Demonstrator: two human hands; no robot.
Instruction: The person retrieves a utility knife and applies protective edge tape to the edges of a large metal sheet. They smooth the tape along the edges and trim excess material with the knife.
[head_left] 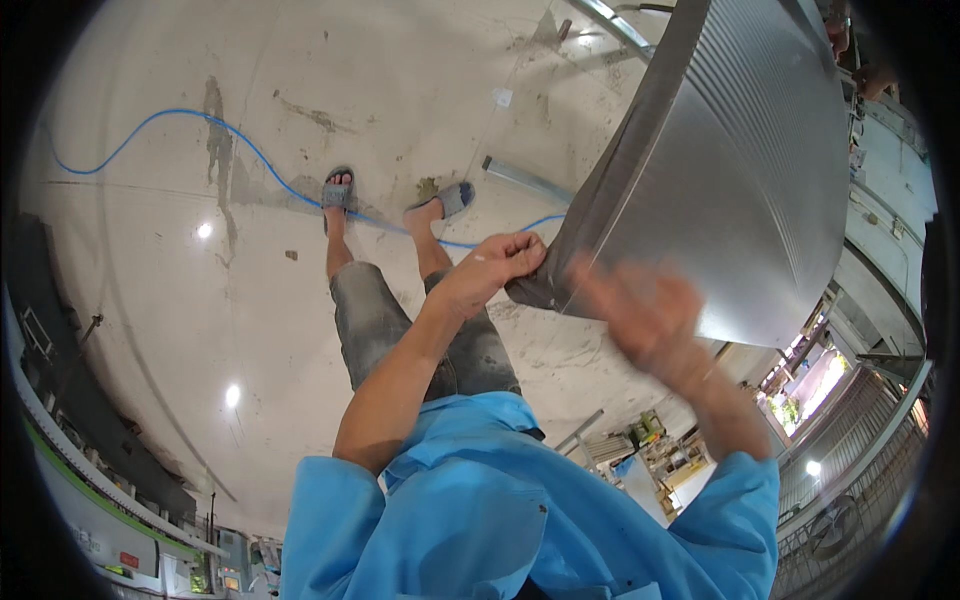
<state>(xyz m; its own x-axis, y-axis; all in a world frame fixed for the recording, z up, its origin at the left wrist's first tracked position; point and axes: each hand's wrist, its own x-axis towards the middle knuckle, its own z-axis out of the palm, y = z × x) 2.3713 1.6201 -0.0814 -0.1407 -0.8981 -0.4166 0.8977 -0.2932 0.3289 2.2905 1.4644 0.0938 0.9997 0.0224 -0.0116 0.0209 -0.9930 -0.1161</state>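
Note:
A large silvery panel (720,190) with fine ribs across its upper part stands tilted on my right. Dark grey, wrinkled covering (600,195) runs down its near side and ends in a loose lower corner. The fingers of my left hand (492,272) are pinched together at that corner, closed on the covering's edge. My right hand (645,308) is in front of the panel's lower edge, smeared by motion. Its fingers are too blurred to show whether they hold anything.
A blue hose (245,145) snakes over the pale floor, passing by my sandals (338,188). A metal bar (525,178) lies near the panel. Cluttered shelving (655,450) stands at the lower right, and a long machine (110,520) at the lower left.

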